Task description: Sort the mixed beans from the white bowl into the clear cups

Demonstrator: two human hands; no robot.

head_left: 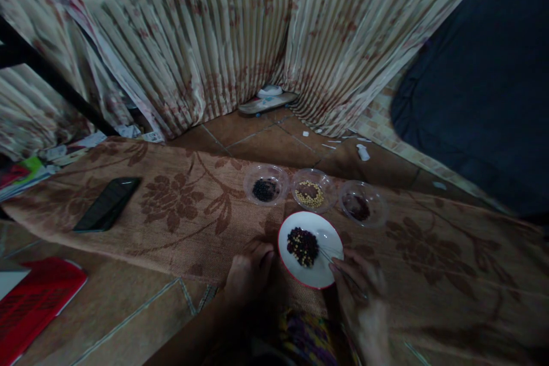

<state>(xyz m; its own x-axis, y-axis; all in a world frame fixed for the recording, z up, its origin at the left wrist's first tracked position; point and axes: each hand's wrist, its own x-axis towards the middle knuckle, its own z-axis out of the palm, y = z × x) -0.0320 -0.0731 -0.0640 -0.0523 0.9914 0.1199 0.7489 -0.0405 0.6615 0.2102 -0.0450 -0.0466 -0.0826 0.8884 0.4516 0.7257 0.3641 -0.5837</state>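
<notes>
A white plate with a red rim rests on the patterned cloth, with a pile of mixed dark and yellow beans on its left half. My right hand, at the plate's right edge, is closed around thin metal tweezers whose tips reach to the pile. Whether a bean is between the tips is too small to tell. My left hand lies left of the plate with fingers curled and nothing visible in them. Behind the plate stand three clear bowls: black beans, yellow beans and dark red beans.
A dark phone lies on the brown floral cloth at left. Papers are piled by its far left end. A red bag is on the tiled floor. Beyond are striped curtains and a skateboard.
</notes>
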